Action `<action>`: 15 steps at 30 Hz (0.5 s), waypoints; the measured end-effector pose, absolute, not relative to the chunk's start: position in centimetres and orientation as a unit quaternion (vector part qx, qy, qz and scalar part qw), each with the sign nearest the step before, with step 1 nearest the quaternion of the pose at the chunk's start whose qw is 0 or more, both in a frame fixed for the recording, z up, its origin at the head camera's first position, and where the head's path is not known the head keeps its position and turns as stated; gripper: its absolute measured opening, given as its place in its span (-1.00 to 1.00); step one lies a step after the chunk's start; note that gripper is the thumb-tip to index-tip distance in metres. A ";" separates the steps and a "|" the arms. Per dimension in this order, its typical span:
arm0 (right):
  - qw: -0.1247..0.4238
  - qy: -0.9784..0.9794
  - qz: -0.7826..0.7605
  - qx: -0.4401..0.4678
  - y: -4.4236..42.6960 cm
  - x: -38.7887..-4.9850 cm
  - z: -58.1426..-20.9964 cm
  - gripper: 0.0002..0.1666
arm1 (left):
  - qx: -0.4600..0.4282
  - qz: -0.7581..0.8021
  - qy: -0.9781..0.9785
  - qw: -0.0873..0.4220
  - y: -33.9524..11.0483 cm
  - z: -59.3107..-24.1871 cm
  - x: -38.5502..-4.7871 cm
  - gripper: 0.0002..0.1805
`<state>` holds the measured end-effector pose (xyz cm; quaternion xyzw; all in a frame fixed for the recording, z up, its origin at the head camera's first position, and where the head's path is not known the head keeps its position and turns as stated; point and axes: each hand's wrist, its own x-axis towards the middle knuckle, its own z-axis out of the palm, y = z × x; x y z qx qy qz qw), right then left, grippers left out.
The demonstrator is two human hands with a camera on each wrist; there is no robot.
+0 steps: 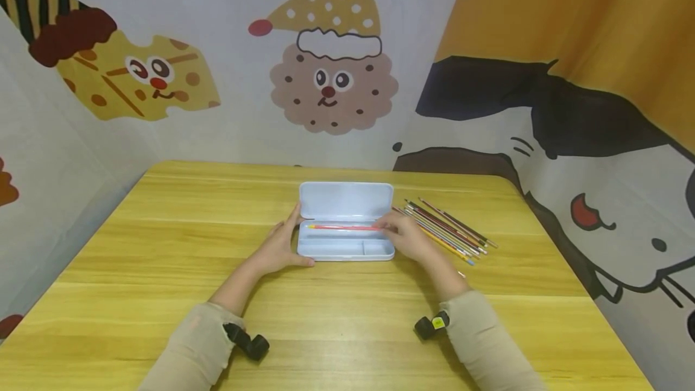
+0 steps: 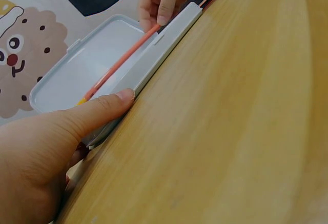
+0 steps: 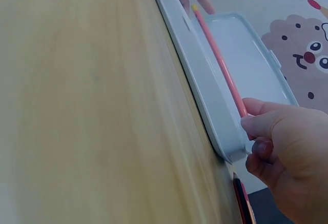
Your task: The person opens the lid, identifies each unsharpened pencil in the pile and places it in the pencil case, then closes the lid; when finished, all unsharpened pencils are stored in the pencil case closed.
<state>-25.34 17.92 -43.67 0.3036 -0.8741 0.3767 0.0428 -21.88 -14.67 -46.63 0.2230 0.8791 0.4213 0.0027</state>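
Note:
A pale blue pencil case (image 1: pixel 345 200) stands with its lid raised on the table. The right hand (image 1: pixel 404 235) pinches one end of a red pencil (image 1: pixel 347 228) between thumb and fingers; the pencil lies level over the case's long back compartment, its yellow end to the left. In the right wrist view the right hand (image 3: pixel 292 147) is at the case's end and the pencil (image 3: pixel 220 60) slants above the rim. The left hand (image 1: pixel 279 249) grips the case's left end, thumb at the front edge, fingers behind; the left wrist view shows its thumb (image 2: pixel 102 112) on the rim.
Several pencils (image 1: pixel 445 228) lie in a loose bundle to the right of the case, beside the right hand. A small pale item (image 1: pixel 461 274) is near the right wrist. The wooden table (image 1: pixel 347 318) meets a cartoon-printed curtain (image 1: pixel 228 137) at its back edge.

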 end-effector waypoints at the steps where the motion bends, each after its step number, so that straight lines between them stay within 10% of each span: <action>1: 0.041 -0.874 0.377 0.305 17.8 -25.3 -43.7 -0.79 | 0.223 0.421 0.879 0.002 -14.7 -46.6 -21.9 0.53; 15: 0.005 -0.885 0.352 0.305 16.9 -25.6 -44.1 -0.80 | 0.218 0.419 0.881 0.007 -14.6 -46.4 -21.7 0.52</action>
